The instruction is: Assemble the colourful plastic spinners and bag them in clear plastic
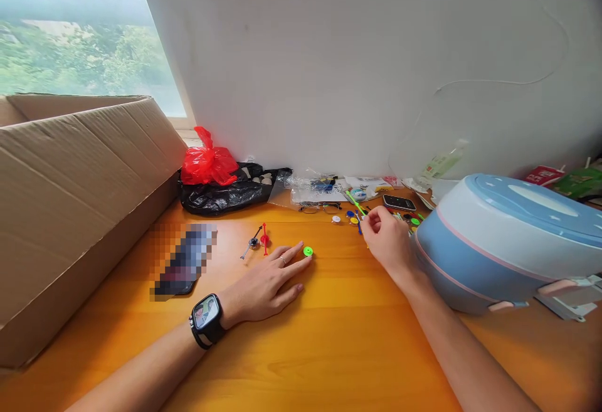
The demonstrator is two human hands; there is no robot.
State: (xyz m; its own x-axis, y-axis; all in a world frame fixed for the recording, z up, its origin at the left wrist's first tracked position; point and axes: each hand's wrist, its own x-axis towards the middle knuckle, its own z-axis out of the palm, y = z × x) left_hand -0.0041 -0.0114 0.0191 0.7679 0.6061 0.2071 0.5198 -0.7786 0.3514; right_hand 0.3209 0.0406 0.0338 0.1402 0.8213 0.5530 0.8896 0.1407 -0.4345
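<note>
Left hand [270,283]: palm down on the orange-brown table [329,355], fingers spread and loosely extended, nothing gripped. Ring on one finger, smartwatch [207,311] on the wrist.
Green disc [308,251]: lies on the table right at two left fingertips; I can't tell from my feed whether both touch it.
Right hand [388,236]: thumb and fingers closed in a pinch, raised in front of the loose parts.
Green stick [355,201]: held in that pinch, slanting up and to the left; I can't make out its lower end.
Black stick [258,234]: tilted across a small dark disc, beyond the left hand.
Red stick [264,234]: just beside the black one, near upright in my view, at a red disc [266,240].
Loose parts [352,216]: small coloured pieces, white, blue and yellow among them, scattered behind the right hand, partly hidden.
Lunch box [489,255]: blue and white, close by the right forearm.
Phone [185,261]: pixelated for me, left of the sticks.
Carton [89,199]: along the left side.
Bags: red one [207,166] on top of black one [221,199], near the wall [305,67].
Glasses [320,207]: beyond the green disc.
</note>
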